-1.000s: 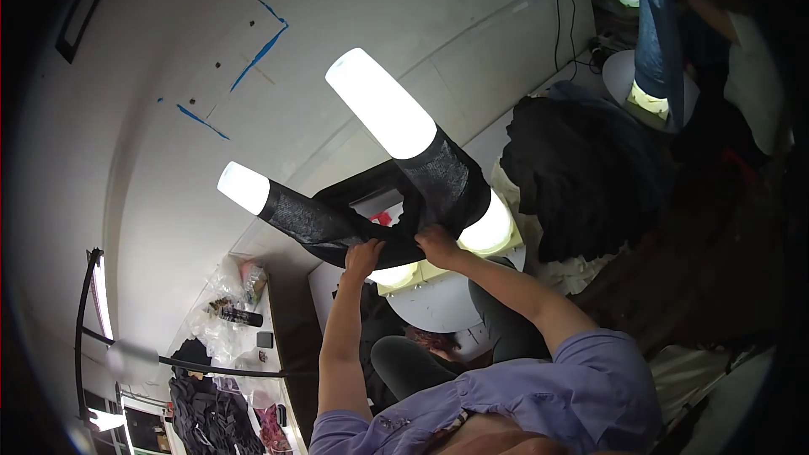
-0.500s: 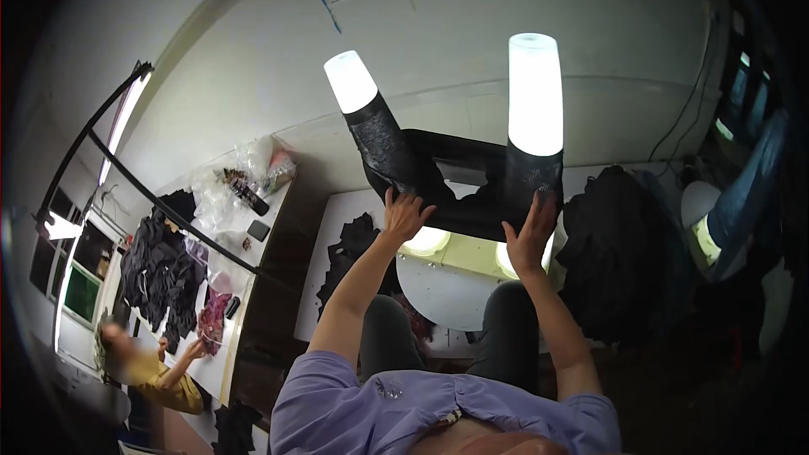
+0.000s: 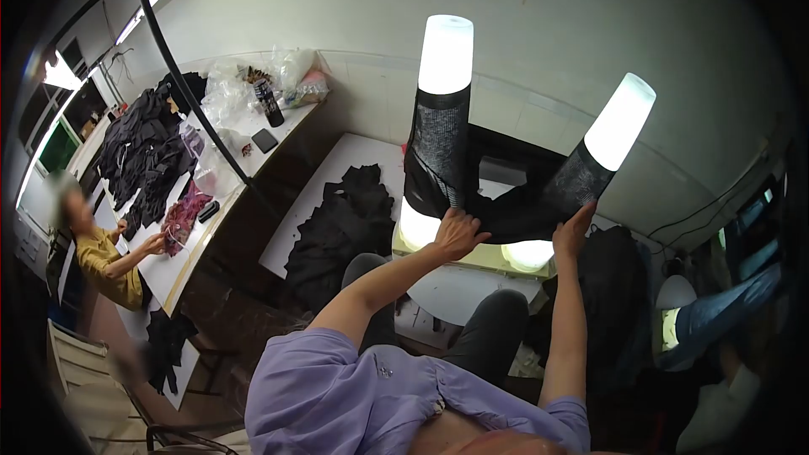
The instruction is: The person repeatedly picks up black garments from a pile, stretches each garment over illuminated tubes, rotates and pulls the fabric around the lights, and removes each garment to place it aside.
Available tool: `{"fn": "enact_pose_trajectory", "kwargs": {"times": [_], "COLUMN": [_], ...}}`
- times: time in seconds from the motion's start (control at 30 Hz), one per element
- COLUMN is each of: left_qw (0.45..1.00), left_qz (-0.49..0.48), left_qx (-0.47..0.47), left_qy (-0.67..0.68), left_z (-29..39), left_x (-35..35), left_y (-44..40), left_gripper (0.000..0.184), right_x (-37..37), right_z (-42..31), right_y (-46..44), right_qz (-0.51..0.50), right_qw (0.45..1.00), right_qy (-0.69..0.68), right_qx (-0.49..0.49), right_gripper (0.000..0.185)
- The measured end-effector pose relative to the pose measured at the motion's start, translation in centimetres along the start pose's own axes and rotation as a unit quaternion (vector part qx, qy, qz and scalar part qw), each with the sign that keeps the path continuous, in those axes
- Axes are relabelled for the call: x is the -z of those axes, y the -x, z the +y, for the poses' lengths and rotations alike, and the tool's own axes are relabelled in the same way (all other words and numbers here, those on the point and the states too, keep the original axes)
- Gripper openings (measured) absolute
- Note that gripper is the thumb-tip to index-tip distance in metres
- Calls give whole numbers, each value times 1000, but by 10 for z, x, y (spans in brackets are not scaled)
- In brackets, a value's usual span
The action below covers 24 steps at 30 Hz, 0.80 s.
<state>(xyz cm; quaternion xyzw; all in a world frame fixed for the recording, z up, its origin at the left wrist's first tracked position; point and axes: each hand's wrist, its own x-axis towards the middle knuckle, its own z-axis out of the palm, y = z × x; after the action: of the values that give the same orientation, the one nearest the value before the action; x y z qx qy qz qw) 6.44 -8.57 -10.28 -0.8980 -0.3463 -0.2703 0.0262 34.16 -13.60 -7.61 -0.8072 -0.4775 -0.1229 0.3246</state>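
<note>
A black garment [image 3: 522,216] is pulled over two glowing white cylinders, with one tube of cloth around the left cylinder [image 3: 447,55] and the other around the right cylinder [image 3: 621,122]. My left hand [image 3: 458,234] pinches the cloth below the left tube, its fingers bent. At the lower part of the right tube, my right hand [image 3: 575,230] grips the garment edge. Both cylinder tops stick out bare. Lit round bases show beneath the cloth on a pale yellow block [image 3: 472,261].
Black cloth [image 3: 341,232] lies on the white table left of my knees, and a dark pile [image 3: 615,286] at the right. On the left table [image 3: 286,128] are bags, a bottle and clothes. Beside it a person in yellow [image 3: 109,265] handles reddish cloth. Blue fabric [image 3: 725,312] hangs far right.
The view has swung left, bringing more of the left table and the person into sight. My hands, spread flatter on the cloth half a second ago, now have fingers curled on it.
</note>
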Motion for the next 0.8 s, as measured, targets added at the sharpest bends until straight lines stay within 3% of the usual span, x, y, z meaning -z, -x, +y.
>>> {"fn": "enact_pose_trajectory", "kwargs": {"times": [0.07,0.17,0.27,0.37,0.4,0.5,0.57,0.7,0.8], "left_qw": [999,996,976,959,947,919,923,932,925], "left_qz": [-14,-30,74,123,192,325,270,147,122], "left_qx": [4,-15,-106,-86,-70,5,47,-11,-53], "left_qy": [33,85,177,239,247,223,269,330,357], "left_z": [27,60,75,74,68,44,30,28,46], "left_x": [11,32,55,81,91,109,116,112,104], "left_y": [12,30,45,67,74,87,87,79,86], "left_gripper": [43,40,44,43,41,42,53,68,71], "right_x": [4,31,10,20,26,62,82,130,161], "right_z": [6,-24,-26,-49,-55,-81,-90,-122,-133], "right_y": [-15,-12,0,18,19,35,44,56,78], "right_qz": [-132,-199,-150,-115,-126,-122,-88,-47,-1], "right_qw": [986,974,986,977,970,960,945,862,871], "right_qy": [41,104,-13,-127,-149,-237,-308,-503,-479], "right_qx": [-92,-26,66,124,145,82,68,47,109], "right_gripper": [81,75,52,31,25,28,34,46,68]}}
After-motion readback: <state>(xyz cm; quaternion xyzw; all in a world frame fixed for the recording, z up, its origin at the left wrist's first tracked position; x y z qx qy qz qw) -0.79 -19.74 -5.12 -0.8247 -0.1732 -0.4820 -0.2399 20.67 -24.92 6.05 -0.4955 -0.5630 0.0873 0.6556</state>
